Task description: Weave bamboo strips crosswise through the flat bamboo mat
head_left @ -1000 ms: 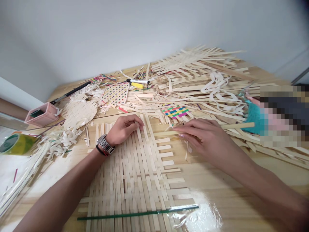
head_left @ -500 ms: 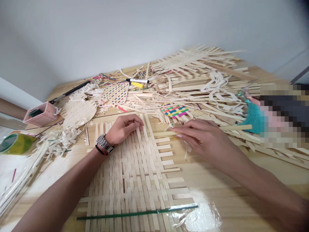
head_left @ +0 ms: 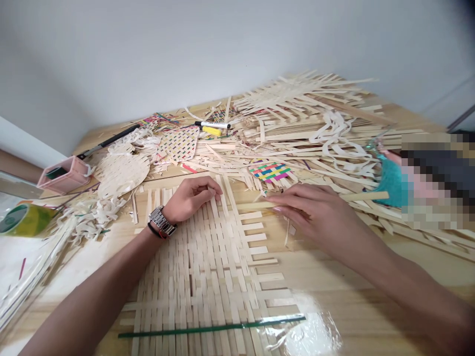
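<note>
Head view looks down on a wooden table (head_left: 326,269) with a half-woven bamboo mat (head_left: 196,269) lying flat toward its near side, directly under the person's left hand (head_left: 193,198). That hand rests palm down on the mat's upper edge, its fingers (head_left: 204,184) slightly curled over the strip ends, pressing rather than gripping, with a metal wristwatch (head_left: 161,221) on the wrist. The right hand (head_left: 311,210) sits just beyond the mat's right side, its fingers (head_left: 285,200) closed on a long loose bamboo strip (head_left: 365,196) that runs crosswise toward the weave's top edge. A green strip (head_left: 211,327) lies across the near part of the mat. Beyond the hands are heaped bamboo strips (head_left: 297,109), a small multicoloured woven square (head_left: 269,171), a round woven disc (head_left: 120,174), a pink box (head_left: 65,174) and a white marker (head_left: 212,125).
</note>
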